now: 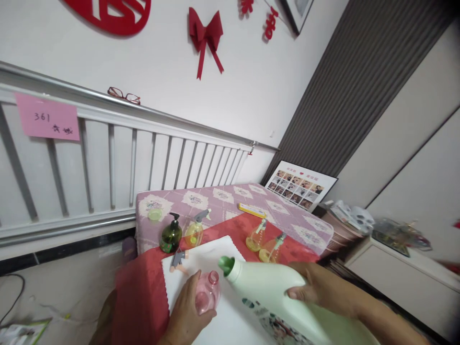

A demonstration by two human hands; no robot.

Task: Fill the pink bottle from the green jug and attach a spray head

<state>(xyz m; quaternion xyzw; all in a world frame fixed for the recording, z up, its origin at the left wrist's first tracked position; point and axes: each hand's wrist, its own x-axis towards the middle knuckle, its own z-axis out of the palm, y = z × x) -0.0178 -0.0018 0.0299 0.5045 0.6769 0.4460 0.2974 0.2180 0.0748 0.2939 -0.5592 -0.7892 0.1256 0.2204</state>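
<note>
My left hand (189,309) is wrapped round a clear pink bottle (208,292) with an uncapped neck. My right hand (312,287) grips a large pale green detergent jug (273,282), tipped so its green spout (226,265) points left, just above and beside the pink bottle's neck. The two do not appear to touch, and I see no liquid stream. A grey and pinkish spray head (178,261) lies on the white mat (224,247) under my hands. Behind it stand a dark green pump bottle (171,235) and a yellowish spray bottle (196,231).
Two more spray bottles with yellowish liquid, one upright (256,236) and one beside it (273,249), stand on the red cloth (138,292). A pale green cap (155,214) and a yellow-edged box (252,210) lie farther back. A white radiator (143,158) runs behind the table.
</note>
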